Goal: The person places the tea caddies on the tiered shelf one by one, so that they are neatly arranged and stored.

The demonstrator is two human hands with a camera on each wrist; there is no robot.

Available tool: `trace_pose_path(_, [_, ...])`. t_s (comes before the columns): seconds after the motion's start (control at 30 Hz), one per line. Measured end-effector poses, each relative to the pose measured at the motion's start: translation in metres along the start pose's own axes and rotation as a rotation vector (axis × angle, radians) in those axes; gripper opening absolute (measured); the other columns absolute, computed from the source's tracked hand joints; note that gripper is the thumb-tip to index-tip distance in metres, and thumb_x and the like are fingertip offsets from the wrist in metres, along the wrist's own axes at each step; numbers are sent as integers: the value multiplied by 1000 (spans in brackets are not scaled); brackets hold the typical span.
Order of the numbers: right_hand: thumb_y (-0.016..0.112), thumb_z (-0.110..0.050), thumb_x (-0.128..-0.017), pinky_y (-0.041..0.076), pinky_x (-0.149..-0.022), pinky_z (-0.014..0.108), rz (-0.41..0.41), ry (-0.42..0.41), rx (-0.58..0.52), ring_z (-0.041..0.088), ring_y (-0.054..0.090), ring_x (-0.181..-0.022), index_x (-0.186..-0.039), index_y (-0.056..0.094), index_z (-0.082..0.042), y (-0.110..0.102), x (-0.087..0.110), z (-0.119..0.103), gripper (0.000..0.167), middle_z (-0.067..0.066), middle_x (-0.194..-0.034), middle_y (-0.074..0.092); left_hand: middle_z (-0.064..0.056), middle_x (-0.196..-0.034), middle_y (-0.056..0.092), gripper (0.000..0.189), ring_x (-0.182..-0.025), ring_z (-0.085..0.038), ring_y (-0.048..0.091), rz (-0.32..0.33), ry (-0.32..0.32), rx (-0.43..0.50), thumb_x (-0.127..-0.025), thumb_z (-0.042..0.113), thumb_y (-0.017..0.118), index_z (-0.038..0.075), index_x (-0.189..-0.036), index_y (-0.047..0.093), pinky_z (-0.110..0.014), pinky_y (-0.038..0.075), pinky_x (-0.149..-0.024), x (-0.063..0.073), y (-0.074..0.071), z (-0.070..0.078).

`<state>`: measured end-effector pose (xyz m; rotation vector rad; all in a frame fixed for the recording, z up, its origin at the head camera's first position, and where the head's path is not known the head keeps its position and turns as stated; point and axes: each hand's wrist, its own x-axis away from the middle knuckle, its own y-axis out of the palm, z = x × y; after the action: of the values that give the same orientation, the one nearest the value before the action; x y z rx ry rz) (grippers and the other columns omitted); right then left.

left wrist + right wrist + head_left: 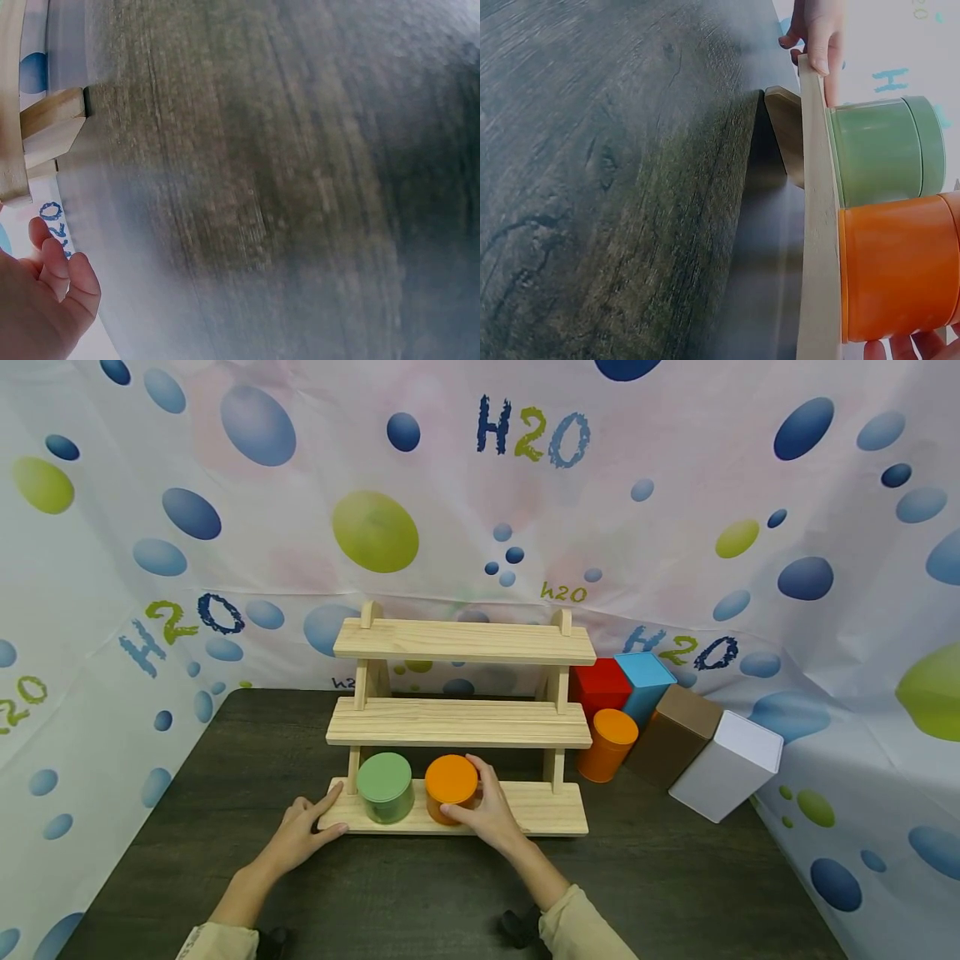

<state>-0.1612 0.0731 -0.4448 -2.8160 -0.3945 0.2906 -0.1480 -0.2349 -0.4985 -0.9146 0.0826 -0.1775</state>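
A three-tier wooden display shelf (pixel 459 724) stands on the table. On its bottom tier sit a green round canister (pixel 386 781) and, to the right of it, an orange round canister (pixel 451 781), both lidded and upright. My right hand (pixel 495 814) grips the orange canister from its right side, thumb in front and fingers round the side. At the left end of the bottom tier, my left hand (pixel 296 837) pinches the board, its thumb at the front edge. The right wrist view shows both canisters beside each other on the board; the left wrist view shows mostly bare tabletop.
Right of the shelf stand a red box (pixel 602 685), a blue box (pixel 645 681), a taller orange canister (pixel 609 747), a brown box (pixel 675 735) and a tilted white box (pixel 727 767). A patterned curtain (pixel 465 527) hangs behind the dark table (pixel 262 752).
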Motion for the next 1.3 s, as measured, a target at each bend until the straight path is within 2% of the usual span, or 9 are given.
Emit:
trace_pose_path(0.2, [71, -5, -76, 34, -93, 44, -8, 17, -8, 33, 44, -110, -137, 27, 9, 2, 0, -6, 76, 24, -125, 38, -6, -77, 35, 71, -67, -18, 25, -1, 1, -2, -82, 30, 67, 0, -138, 36, -31, 23, -59, 1, 0, 0])
trace_pose_path(0.43, [71, -5, -76, 35, -93, 42, -19, 22, -6, 31, 44, -110, -138, 28, 4, 3, 0, -6, 76, 22, -126, 38, -5, -76, 34, 70, -66, -18, 24, 1, 4, -7, -82, 29, 67, 0, -138, 36, -31, 23, -59, 1, 1, 0])
trace_pose_path(0.8, [72, -6, -77, 35, -95, 44, -33, 24, 1, 31, 44, -112, -138, 27, 6, 1, 0, -5, 77, 22, -124, 38, -6, -78, 34, 71, -68, -19, 25, -16, -22, 3, -83, 31, 66, 1, -139, 35, -31, 23, -60, 1, 1, 2])
trace_pose_path(1.1, [71, -6, -77, 34, -96, 44, -37, 27, -4, 31, 43, -113, -139, 26, 5, -2, 0, -4, 77, 22, -126, 37, -6, -76, 34, 70, -67, -18, 25, 4, 12, 1, -82, 29, 67, -1, -138, 36, -31, 23, -59, 1, 0, 2])
trace_pose_path(1.3, [71, -7, -78, 34, -96, 45, -43, 30, -5, 31, 43, -113, -139, 26, 5, -4, 0, -3, 77, 22, -127, 36, -6, -77, 34, 71, -67, -18, 25, -6, -3, -5, -83, 30, 66, 0, -139, 35, -31, 23, -59, 1, -1, 3])
